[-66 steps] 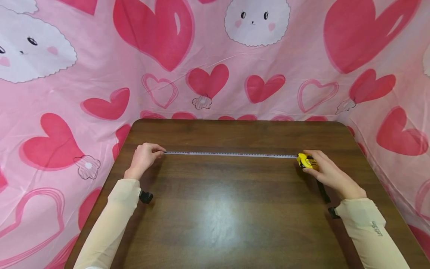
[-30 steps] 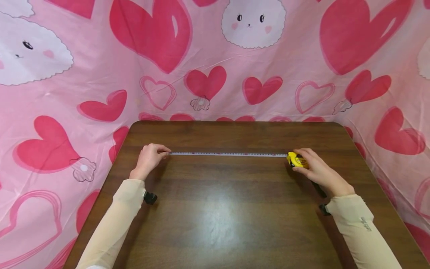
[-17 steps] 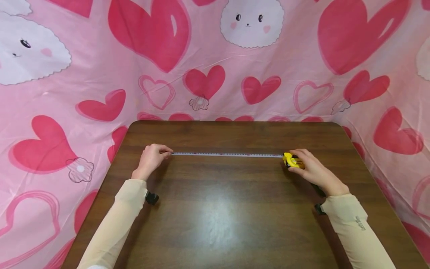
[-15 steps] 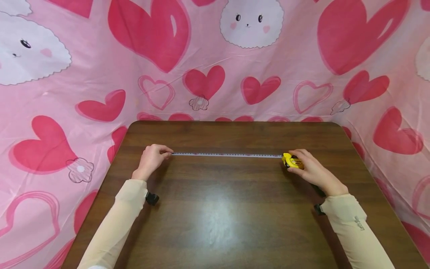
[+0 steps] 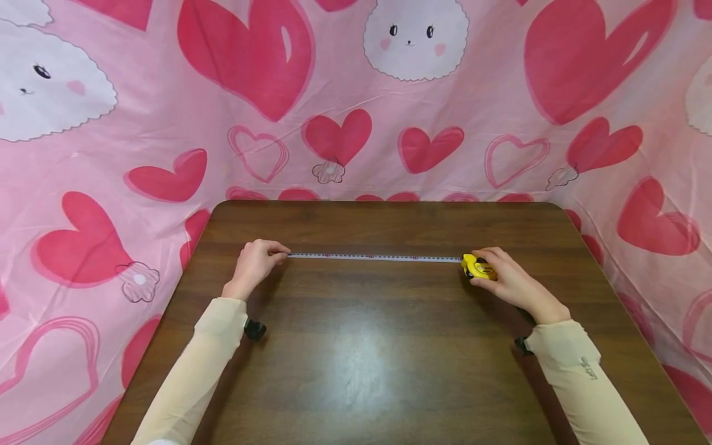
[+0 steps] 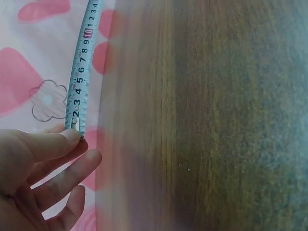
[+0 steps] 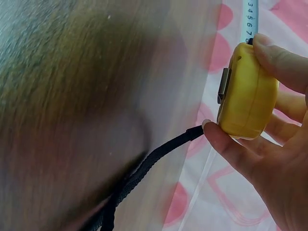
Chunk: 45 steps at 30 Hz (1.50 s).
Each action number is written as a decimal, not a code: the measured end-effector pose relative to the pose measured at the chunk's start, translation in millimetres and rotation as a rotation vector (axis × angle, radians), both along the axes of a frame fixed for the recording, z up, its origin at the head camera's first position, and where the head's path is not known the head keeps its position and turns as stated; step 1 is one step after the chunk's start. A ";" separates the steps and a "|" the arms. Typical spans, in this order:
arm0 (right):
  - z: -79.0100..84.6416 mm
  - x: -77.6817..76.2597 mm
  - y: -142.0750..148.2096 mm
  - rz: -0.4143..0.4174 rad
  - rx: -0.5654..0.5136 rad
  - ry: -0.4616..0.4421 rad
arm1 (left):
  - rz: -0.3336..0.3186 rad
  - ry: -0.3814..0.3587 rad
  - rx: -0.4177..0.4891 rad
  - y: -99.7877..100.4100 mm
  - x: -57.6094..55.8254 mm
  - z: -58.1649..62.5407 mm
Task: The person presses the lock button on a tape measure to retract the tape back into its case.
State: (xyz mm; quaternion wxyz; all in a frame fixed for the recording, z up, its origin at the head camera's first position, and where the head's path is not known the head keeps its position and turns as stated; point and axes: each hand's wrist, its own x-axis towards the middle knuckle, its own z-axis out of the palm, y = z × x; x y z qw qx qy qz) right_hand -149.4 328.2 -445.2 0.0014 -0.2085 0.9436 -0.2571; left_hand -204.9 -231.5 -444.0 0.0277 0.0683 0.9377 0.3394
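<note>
The left hand (image 5: pixel 253 267), at about ten o'clock from the middle of the dark brown wood-grain table (image 5: pixel 356 358), pinches the end of a narrow white metal measuring strip (image 5: pixel 375 257) between thumb and forefinger, its remaining fingers loosely bent and apart. The right hand (image 5: pixel 517 285), at about two o'clock, curls thumb and fingers round the rounded yellow tape measure case (image 5: pixel 477 267), leaving only a gap as wide as the case itself. The strip spans straight between them near twelve o'clock

Only the head view takes in both hands and the strip's whole drawn length, with pink heart-printed cloth (image 5: pixel 311 86) behind. The left wrist view makes the printed numbers readable, from 2 just above the thumb to a red-boxed 10 towards one o'clock. The right wrist view reveals a small metal clip (image 7: pixel 224 85) on the case's nine o'clock side and a black woven strap (image 7: pixel 159 153) running from the case towards seven o'clock; in the head view the clip cannot be made out
</note>
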 end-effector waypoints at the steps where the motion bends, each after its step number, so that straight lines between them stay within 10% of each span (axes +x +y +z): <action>1: -0.2 -0.2 -0.6 -0.001 -0.001 -0.001 | 0.002 0.000 0.002 0.2 0.0 -0.2; 45: -2.1 -8.1 -26.7 0.017 -0.019 -0.031 | -0.028 0.033 0.013 25.9 -5.2 -3.9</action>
